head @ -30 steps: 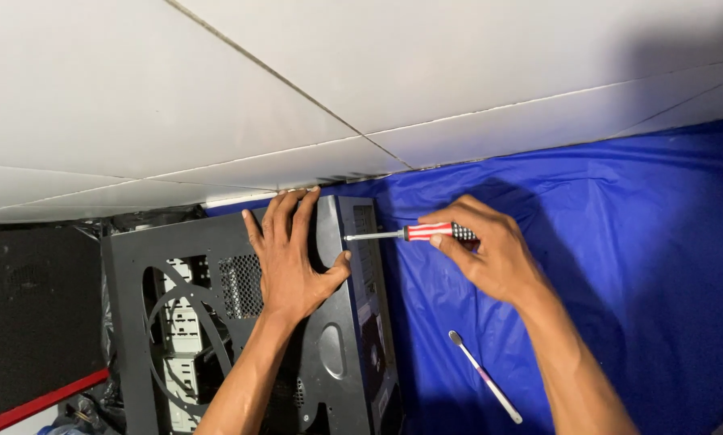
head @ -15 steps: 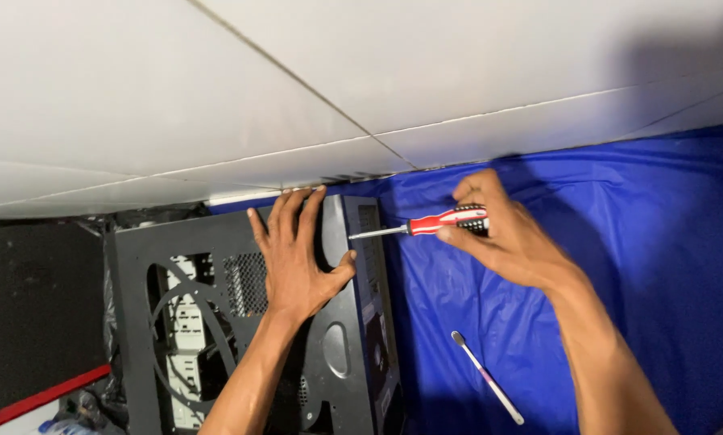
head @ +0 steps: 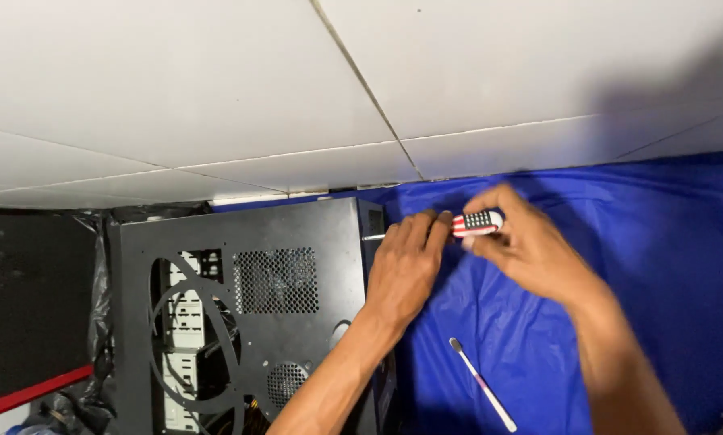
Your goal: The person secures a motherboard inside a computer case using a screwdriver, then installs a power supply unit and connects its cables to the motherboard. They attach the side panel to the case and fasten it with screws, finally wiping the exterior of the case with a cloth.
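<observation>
Since the earlier frame the left hand [head: 406, 270] has slid off the flat top of the black computer case [head: 248, 298] to its right upper corner, where its fingers now curl over the edge and touch the metal shaft of the screwdriver [head: 474, 223]. Beside it, the right hand [head: 530, 250] has shifted a little left and is closed around the red, white and dark handle of the screwdriver, thumb and fingers pinching it. That tool lies roughly level, its shaft pointing left with the tip at the case's corner, just under the left fingertips. Below both hands a thin white-handled tool [head: 482, 384] lies loose on the blue sheet [head: 659, 266] covering the table, well apart from them. White wall tiles [head: 216, 89] fill the upper half of the view
</observation>
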